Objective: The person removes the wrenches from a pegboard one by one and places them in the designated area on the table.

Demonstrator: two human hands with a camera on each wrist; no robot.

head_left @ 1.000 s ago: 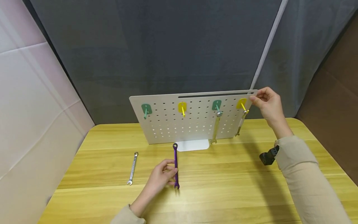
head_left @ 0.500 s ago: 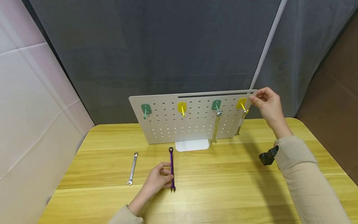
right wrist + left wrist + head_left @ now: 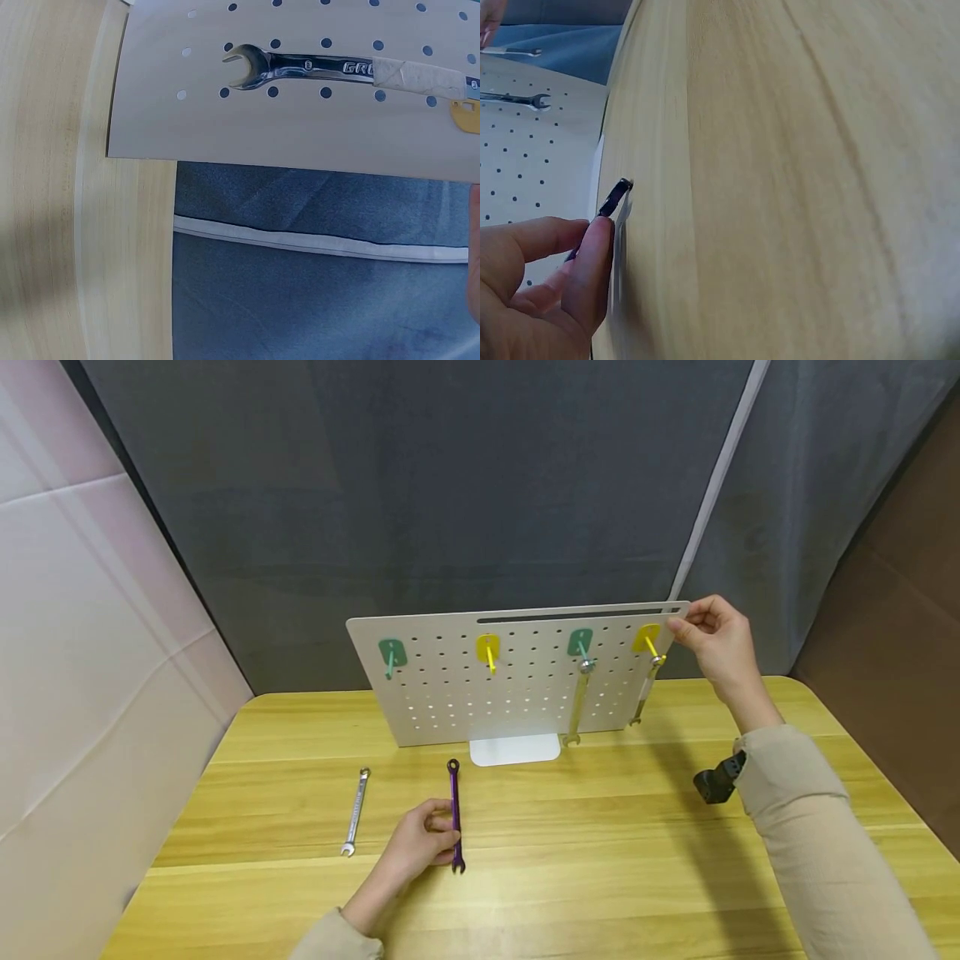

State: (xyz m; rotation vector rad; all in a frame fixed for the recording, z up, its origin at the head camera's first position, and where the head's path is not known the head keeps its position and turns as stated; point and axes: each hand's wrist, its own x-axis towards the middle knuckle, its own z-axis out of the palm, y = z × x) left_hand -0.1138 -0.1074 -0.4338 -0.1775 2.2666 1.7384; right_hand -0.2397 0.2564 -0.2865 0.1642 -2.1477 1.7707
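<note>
In the head view my left hand (image 3: 416, 842) holds a purple combination wrench (image 3: 454, 806) between thumb and fingers, its ring end pointing toward the board and its open end toward me. In the left wrist view the fingers pinch this wrench (image 3: 615, 198), partly hiding it. My right hand (image 3: 722, 647) grips the upper right corner of a white pegboard (image 3: 446, 693). From the right yellow hook (image 3: 647, 638) hangs a wrench with a wrapped handle (image 3: 319, 67). Another wrench (image 3: 578, 706) hangs on the neighbouring green hook (image 3: 581, 642).
A silver wrench (image 3: 356, 810) lies on the wooden table (image 3: 585, 877), left of my left hand. The left green hook (image 3: 392, 653) and a yellow hook (image 3: 488, 648) carry nothing. Below the board its white foot (image 3: 515, 750) juts forward. A dark curtain (image 3: 480, 485) stands behind.
My left hand has drawn back to the left and slightly toward me with the purple wrench, away from the board's foot. The right hand stays at the board's corner.
</note>
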